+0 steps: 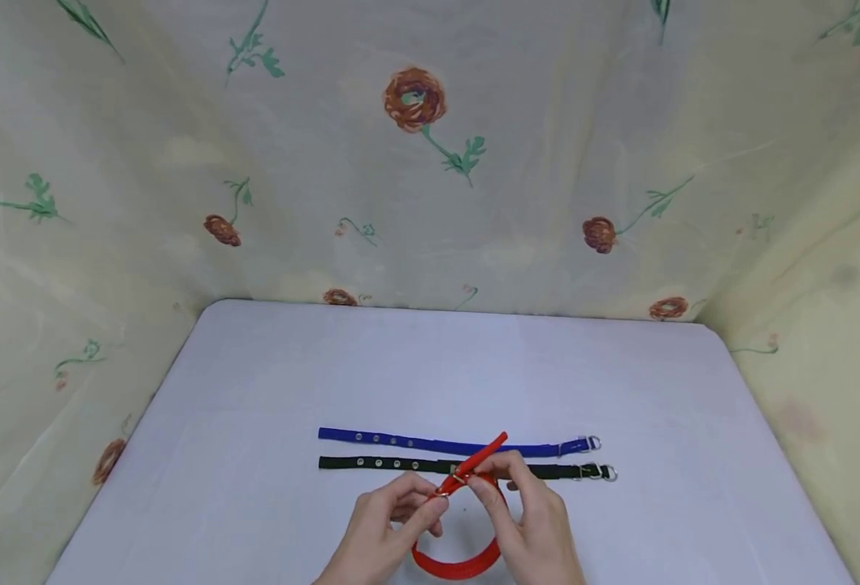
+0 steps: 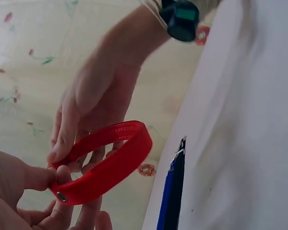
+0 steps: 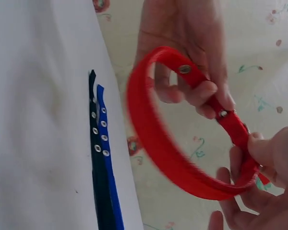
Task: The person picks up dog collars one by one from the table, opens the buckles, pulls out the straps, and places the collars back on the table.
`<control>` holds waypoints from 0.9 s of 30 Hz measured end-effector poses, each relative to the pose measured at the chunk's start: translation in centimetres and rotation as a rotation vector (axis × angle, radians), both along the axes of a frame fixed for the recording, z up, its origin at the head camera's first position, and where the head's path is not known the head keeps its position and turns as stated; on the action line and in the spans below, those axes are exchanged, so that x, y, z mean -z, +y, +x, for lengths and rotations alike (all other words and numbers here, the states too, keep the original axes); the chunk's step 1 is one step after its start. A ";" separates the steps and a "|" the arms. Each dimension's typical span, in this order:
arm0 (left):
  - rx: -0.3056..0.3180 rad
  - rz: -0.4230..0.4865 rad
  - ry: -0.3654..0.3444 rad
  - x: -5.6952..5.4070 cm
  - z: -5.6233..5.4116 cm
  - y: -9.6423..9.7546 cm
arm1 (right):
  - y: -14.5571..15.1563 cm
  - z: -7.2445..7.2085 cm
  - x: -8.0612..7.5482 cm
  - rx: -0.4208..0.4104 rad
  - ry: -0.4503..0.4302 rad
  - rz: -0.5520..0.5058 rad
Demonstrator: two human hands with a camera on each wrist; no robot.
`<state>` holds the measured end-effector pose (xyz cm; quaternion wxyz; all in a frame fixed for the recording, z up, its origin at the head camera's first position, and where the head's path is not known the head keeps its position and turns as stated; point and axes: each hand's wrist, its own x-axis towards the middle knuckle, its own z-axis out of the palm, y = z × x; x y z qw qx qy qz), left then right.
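Observation:
A red collar (image 1: 455, 570) with metal eyelets is bent into a loop above the table, its free tip sticking up past the metal buckle. My left hand (image 1: 389, 524) pinches the strap on the left of the buckle between thumb and fingers. On the other side, my right hand (image 1: 528, 520) pinches the band close to the buckle. The right wrist view shows the red collar (image 3: 151, 139) with eyelets near the left fingers; the fingers partly cover the buckle. Behind the hands lie a black collar (image 1: 342, 463) and a blue collar (image 1: 430, 444), both straight.
The black and blue collars lie side by side on a white table (image 1: 269, 366), eyelets toward the left and metal buckles and rings toward the right. A flower-patterned cloth (image 1: 518, 203) hangs behind the table and along both sides.

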<state>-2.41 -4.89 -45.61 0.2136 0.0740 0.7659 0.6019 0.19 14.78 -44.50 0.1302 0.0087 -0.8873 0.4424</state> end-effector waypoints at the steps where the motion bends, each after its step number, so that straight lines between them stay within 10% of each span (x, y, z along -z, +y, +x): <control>1: -0.002 0.014 -0.012 0.0 0.1 0.1 | -0.1 0.1 0.1 0.011 -0.001 -0.004; 11: 0.032 0.078 -0.062 0.9 0.3 -0.2 | 1.7 -0.5 -0.6 -0.143 -0.157 0.026; 17: 0.037 0.089 -0.083 1.0 0.2 -0.1 | 2.2 -0.5 -0.5 -0.249 -0.106 0.030; 27: -0.069 -0.048 -0.070 0.4 0.0 -0.1 | 1.0 -0.1 -0.5 -0.119 -0.035 0.015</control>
